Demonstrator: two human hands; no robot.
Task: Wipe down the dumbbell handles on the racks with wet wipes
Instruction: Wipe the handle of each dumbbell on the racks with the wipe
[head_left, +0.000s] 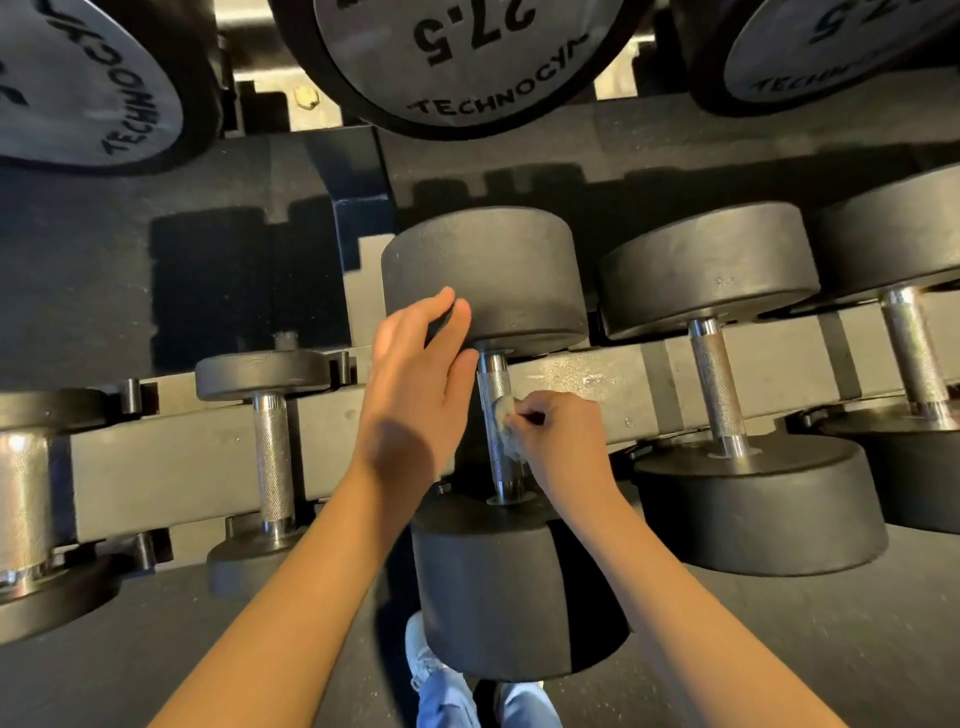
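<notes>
A large black dumbbell (483, 275) lies on the lower rack rail (571, 384) in the middle of the head view, its knurled steel handle (493, 384) running toward me. My right hand (558, 436) pinches a small crumpled wet wipe (505, 415) against the handle's right side. My left hand (415, 384) hovers with relaxed, straight fingers at the far weight head; its fingertips are touching or nearly touching the rubber. The near weight head (493, 592) sits below my hands.
More dumbbells rest on the same rail: a small one (270, 436) and a chrome one (21, 499) to the left, two large ones (722, 384) (909, 353) to the right. The upper rack holds 27.5 dumbbells (457, 57). My shoes (431, 670) stand on dark floor.
</notes>
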